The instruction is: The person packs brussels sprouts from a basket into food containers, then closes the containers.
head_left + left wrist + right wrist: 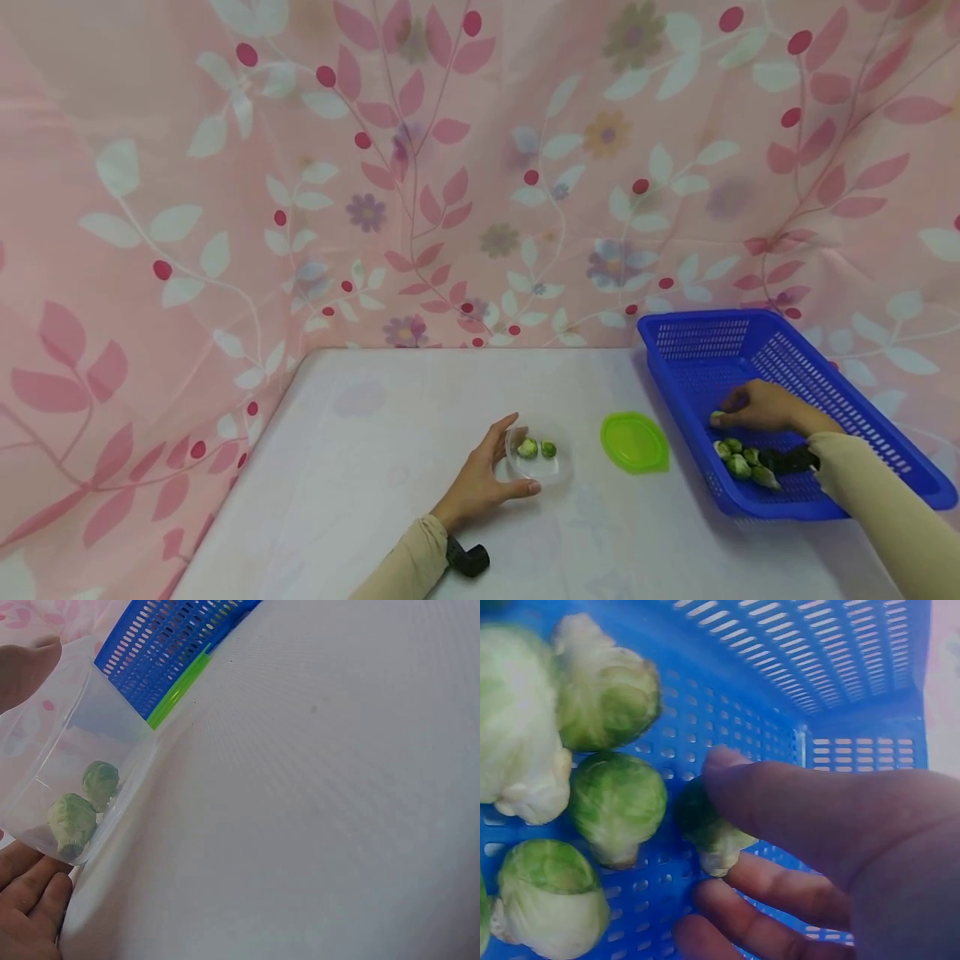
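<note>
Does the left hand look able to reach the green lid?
Probably yes: the green lid lies uncovered on the table, but the left hand is around the clear container, which stands between them.

Pink cloth [480,100], printed with leafy stems [453,183], red berries [531,177] and purple and orange flowers [607,133], hangs behind the pale counter [345,467] and along its left side. The counter's far-left corner is rounded; soft light falls over its top.
</note>
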Motion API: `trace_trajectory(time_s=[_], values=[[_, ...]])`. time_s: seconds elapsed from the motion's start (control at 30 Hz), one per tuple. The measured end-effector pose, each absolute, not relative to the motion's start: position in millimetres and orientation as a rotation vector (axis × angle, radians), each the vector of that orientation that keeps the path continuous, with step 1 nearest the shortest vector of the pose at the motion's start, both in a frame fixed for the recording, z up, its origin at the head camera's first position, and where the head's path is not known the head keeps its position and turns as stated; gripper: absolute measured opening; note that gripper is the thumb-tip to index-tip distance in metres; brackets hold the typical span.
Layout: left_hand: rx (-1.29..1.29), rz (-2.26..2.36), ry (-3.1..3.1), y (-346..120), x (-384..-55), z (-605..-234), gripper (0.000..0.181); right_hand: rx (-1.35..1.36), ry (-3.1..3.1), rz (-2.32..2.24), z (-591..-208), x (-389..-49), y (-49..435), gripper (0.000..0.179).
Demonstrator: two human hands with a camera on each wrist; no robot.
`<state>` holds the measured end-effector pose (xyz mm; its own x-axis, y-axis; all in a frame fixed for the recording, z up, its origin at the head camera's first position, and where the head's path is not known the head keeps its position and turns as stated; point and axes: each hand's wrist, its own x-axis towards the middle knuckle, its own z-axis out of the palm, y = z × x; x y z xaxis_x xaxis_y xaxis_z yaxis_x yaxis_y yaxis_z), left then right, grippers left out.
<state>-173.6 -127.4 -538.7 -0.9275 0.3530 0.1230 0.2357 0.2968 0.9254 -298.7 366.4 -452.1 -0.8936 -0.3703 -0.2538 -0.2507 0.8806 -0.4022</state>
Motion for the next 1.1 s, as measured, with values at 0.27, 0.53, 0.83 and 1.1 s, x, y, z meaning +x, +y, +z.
trace_trajectory(time_s=[0.27,0.53,0.83,1.1], values=[[0.559,1.712,2.449,-126.2,-177.0,-538.5,0.105,-0.510,2.704,-0.639,-449.8,-300.5,368.7,0.041],[0.565,1.725,2.442,-125.2,-176.5,-538.5,0.106,-0.563,2.871,-0.788,-442.8,-295.1,357.5,0.047],[0.550,1.719,2.428,-125.1,-173.4,-541.0,0.105,-0.491,2.979,-1.107,-435.7,-280.0,349.2,0.047],[0.561,1.732,2.438,-126.1,-174.0,-542.8,0.105,-0.527,2.967,-1.285,-427.9,-271.9,332.0,0.043]])
